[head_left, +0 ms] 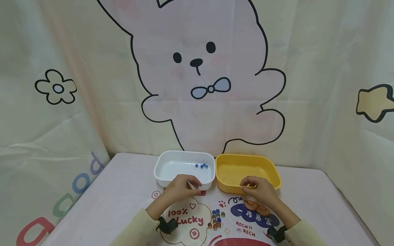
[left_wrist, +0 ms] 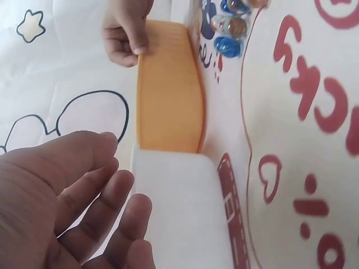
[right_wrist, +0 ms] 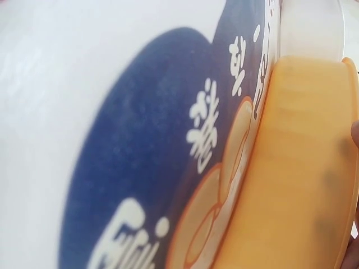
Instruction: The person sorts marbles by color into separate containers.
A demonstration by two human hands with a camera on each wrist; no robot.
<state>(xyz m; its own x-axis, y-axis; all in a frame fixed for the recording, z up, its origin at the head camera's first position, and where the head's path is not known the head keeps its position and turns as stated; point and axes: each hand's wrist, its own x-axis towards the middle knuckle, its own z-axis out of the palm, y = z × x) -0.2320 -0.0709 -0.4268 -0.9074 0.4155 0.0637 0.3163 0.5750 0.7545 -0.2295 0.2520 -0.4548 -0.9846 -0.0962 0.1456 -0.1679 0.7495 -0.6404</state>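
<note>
My left hand (head_left: 182, 188) hovers at the near rim of the white plastic tub (head_left: 172, 177), fingers loosely bent and nothing between them. Up close in the left wrist view, the left hand (left_wrist: 84, 207) has its thumb apart from the fingertips. Several blue marbles (head_left: 201, 166) lie in the white tub. At the near wall of the yellow tub (head_left: 227, 186), my right hand (head_left: 259, 189) pinches the rim between thumb and fingers. In the right wrist view only bits of its fingers (right_wrist: 352, 252) show beside that rim.
Several blue, green and brown glass marbles (head_left: 217, 218) sit in a cluster on the printed tablecloth (head_left: 129, 191), nearer than the tubs. Both tubs stand side by side near the back edge. A cloth backdrop (head_left: 215, 116) with a cartoon figure hangs behind.
</note>
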